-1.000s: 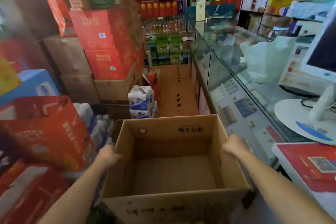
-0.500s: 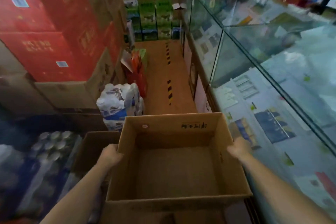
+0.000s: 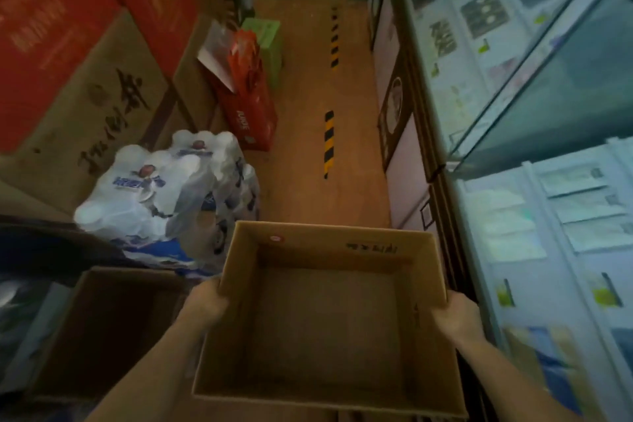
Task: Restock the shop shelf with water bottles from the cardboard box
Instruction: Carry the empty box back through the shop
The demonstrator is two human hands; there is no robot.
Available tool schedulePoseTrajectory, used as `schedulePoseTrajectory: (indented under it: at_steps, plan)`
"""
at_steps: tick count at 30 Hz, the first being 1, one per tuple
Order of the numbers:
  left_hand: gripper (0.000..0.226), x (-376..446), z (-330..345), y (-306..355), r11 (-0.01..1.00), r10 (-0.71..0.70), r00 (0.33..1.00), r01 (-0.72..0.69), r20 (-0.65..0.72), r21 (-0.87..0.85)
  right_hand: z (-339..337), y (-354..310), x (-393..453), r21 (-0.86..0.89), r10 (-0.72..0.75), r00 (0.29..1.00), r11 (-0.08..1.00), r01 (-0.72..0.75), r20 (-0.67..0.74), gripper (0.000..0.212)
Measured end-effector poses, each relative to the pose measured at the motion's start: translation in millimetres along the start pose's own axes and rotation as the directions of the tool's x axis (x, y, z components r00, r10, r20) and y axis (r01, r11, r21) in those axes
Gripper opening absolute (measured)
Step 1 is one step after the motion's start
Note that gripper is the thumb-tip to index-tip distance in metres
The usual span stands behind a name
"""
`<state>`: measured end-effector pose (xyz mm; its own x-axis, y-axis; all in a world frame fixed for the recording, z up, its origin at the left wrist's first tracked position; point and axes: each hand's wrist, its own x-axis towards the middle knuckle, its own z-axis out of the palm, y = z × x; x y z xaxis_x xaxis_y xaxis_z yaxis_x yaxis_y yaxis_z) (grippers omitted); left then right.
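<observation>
Head view looks down a narrow aisle onto an open cardboard box [image 3: 329, 312], carried level between both hands with its inside bare of bottles; held at its two side walls, it probably stays balanced and clear of the glass counter [image 3: 548, 86] on the right; the left hand [image 3: 205, 301] grips the left wall, the right hand [image 3: 457, 319] grips the right wall, fingers curled round the card though their tips are hidden; shrink-wrapped water bottle packs [image 3: 171, 195] sit on the floor just left of the box, beside a second, darker box [image 3: 113, 325]; judging by the bare interior, unloading looks done.
</observation>
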<state>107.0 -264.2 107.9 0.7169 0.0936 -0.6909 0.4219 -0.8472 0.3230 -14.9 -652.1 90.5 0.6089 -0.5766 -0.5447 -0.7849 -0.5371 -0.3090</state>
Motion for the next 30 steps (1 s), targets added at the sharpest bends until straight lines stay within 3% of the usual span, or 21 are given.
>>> schedulePoseTrajectory:
  at_steps: [5,10,13,16,20,23,25,30]
  plan:
    - [0.011,106,34,9,0.988,-0.077,0.997,0.076,0.005,0.133,56,-25,106,0.013,0.064,0.997,0.998,-0.065,0.047,0.012]
    - [0.018,210,64,7,0.981,-0.134,0.991,0.134,-0.009,0.140,111,-47,203,0.004,0.057,0.995,0.998,-0.058,0.084,0.020]
    - [0.031,265,82,8,0.980,-0.092,0.996,0.089,0.008,0.180,140,-58,248,-0.026,0.087,0.993,0.996,-0.085,0.084,0.021]
    - [0.030,305,102,10,0.984,-0.093,0.996,0.092,0.002,0.151,166,-61,290,-0.025,0.110,0.990,0.994,-0.108,0.085,0.027]
    - [0.030,335,122,12,0.977,-0.165,0.986,0.165,-0.016,0.138,196,-53,325,-0.018,0.152,0.978,0.988,-0.151,0.145,0.031]
    - [0.053,342,134,5,0.948,-0.249,0.968,0.250,-0.028,0.197,215,-48,327,-0.057,0.209,0.951,0.978,-0.201,0.229,0.028]
    - [0.056,338,137,3,0.943,-0.249,0.966,0.258,-0.072,0.211,219,-43,326,-0.063,0.227,0.940,0.974,-0.218,0.256,0.030]
    - [0.070,317,121,10,0.967,-0.226,0.974,0.223,0.011,0.121,207,-54,322,-0.024,0.261,0.882,0.961,-0.274,0.392,0.067]
